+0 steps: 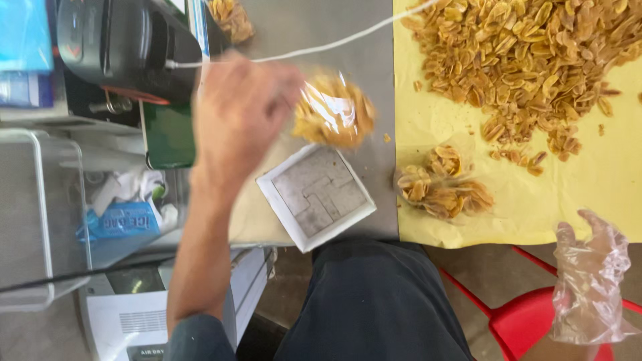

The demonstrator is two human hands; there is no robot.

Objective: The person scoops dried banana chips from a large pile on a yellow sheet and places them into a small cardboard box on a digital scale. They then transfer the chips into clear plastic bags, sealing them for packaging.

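From the head camera, the left hand (244,117) is gripping a clear bag of chips (334,110), fingers clamped on its edge, just above the small white scale (315,196). The right hand (592,281), wearing a loose plastic glove, is hanging open, holding nothing, well right of the scale.

Filled bag (443,188) right of scale (316,195); loose chips (528,60) behind it.

chips (528,60) golden-brown | paper (602,180) yellow | stool (528,321) red (glossy)
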